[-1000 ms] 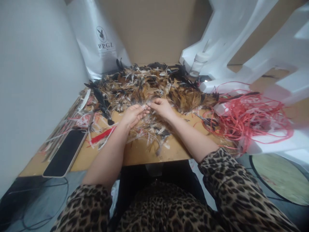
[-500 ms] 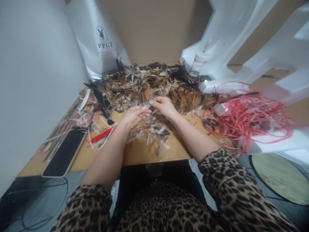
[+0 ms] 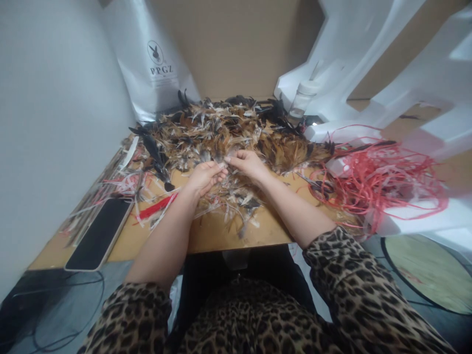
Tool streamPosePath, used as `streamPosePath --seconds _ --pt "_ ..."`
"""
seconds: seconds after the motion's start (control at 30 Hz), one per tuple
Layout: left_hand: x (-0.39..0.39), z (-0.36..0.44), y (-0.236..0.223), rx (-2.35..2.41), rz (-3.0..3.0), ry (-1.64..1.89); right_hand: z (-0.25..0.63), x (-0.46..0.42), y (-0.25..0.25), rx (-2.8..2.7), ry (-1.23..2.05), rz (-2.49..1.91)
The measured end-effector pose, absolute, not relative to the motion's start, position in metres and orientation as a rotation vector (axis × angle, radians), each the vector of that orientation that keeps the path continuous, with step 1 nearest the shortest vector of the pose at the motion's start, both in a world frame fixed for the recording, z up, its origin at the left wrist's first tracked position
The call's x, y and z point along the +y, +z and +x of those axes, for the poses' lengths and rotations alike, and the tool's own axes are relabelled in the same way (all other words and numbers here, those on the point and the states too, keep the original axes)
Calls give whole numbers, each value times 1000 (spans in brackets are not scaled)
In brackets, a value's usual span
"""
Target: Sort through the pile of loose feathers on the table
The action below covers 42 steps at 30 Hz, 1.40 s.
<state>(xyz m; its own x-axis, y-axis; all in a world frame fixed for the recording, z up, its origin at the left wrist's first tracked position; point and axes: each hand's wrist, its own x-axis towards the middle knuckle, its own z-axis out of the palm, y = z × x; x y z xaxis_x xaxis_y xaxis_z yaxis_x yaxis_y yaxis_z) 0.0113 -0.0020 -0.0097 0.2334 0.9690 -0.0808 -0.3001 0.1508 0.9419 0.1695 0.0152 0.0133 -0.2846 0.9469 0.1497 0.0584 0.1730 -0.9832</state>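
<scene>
My left hand is closed in a pinch, its thumb and fingertips close to those of my right hand. My right hand also pinches, and a greyish feather shows at its fingertips. Whether my left fingers grip the same feather is too small to make out. Beyond both hands spreads a large heap of brown and black feathers. Under and in front of them lies a smaller scatter of pale feather scraps on the wooden table.
At left lie a phone, a red bundle and thin sticks. Tangled red strips fill the right side, beside scissors. Behind stand a clear jar and a white bag. A round stool is lower right.
My right hand has shifted slightly left, and my left hand's fingers have drawn in a little. The things on the table have stayed in place.
</scene>
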Motion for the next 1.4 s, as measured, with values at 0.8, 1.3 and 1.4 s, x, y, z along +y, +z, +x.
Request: streamPosePath --seconds 0.8,1.3,1.4 --pt "-6 14 -5 924 1039 1031 162 14 7 -1307 1407 -895" --pt "-6 14 -3 998 1143 1045 175 25 2 -1505 1428 -854" --pt "-6 13 -3 999 1161 1050 174 23 3 -1522 1414 -872"
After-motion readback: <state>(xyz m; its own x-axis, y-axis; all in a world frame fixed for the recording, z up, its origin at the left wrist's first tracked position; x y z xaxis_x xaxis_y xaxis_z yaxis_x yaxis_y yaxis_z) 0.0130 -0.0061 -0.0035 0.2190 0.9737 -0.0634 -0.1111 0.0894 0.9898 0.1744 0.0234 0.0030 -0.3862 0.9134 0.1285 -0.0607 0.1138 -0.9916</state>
